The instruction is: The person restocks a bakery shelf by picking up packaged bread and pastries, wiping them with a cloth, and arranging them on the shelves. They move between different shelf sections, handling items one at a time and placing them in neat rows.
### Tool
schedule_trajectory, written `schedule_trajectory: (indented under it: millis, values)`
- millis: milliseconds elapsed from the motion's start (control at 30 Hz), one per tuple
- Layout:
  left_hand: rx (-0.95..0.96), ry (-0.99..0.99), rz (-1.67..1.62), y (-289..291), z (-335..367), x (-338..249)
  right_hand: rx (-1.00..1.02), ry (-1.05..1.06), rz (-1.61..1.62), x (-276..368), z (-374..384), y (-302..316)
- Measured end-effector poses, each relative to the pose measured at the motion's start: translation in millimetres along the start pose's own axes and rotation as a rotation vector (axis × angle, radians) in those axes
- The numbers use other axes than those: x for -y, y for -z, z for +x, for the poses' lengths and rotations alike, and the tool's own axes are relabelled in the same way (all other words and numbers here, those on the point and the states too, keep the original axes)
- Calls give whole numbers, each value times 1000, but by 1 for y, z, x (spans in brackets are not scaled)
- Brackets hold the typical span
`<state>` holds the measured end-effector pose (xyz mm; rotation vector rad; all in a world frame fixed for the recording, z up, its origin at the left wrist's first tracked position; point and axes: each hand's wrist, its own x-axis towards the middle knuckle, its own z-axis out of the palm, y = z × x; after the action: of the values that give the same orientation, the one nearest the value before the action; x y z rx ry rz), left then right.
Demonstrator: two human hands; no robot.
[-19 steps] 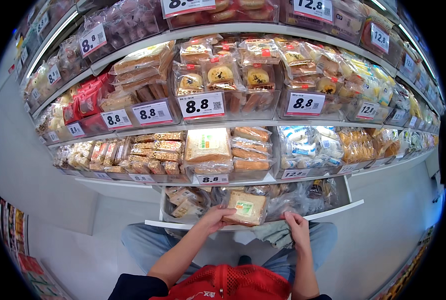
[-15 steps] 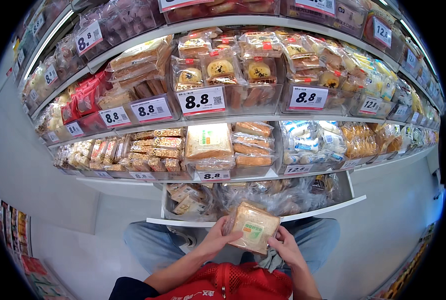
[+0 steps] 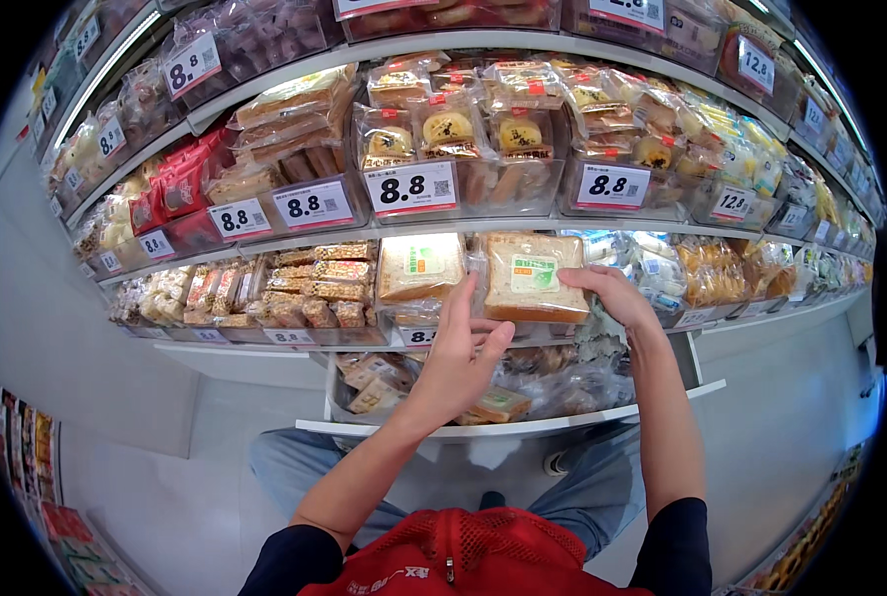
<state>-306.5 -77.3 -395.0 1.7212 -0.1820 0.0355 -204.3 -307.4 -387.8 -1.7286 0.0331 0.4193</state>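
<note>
At the lower shelf, my right hand [image 3: 612, 293] grips the right edge of a clear bag of sliced bread [image 3: 535, 280], with its thumb over the front. A crumpled grey cloth [image 3: 602, 343] hangs below the same hand. My left hand [image 3: 463, 348] is open beside the bag's lower left corner, fingers stretched upward. Just left of the held bag, a similar bread pack [image 3: 420, 266] rests on the shelf. The held bag covers the stack of long rolls behind it.
Under the shelf a white drawer [image 3: 364, 431] is pulled out over my knees, holding wrapped baked goods and another bread pack [image 3: 500, 403]. Clear bins of wrapped pastries [image 3: 443, 129] line the shelf above. Nut bars [image 3: 319, 288] lie to the left, blue-and-white packs [image 3: 652, 263] to the right.
Both hands have risen from above the drawer to the lower shelf. The right hand has carried the bag of bread up there; the left has let go of its side. Another bread pack shows in the drawer.
</note>
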Motion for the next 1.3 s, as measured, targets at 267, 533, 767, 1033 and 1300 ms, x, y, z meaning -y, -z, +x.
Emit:
schedule_trajectory:
  millis: [267,533,767,1033,1300]
  values:
    - [-62,-55,28,-3,-18,26,-215,46,214,-19,-6,-29]
    - [-45,-240,239,-21,3,35,-484,159,524,-42,-27,-67]
    - [-122,-291,194,-9,39,49,-477,166,702,-28,-23,-91]
    - [-366,-496,910,35,26,40,-496,227,843,-37,5,-147]
    - [-208,-520,845,56,29,43,-148,13,740,-36,19,-128]
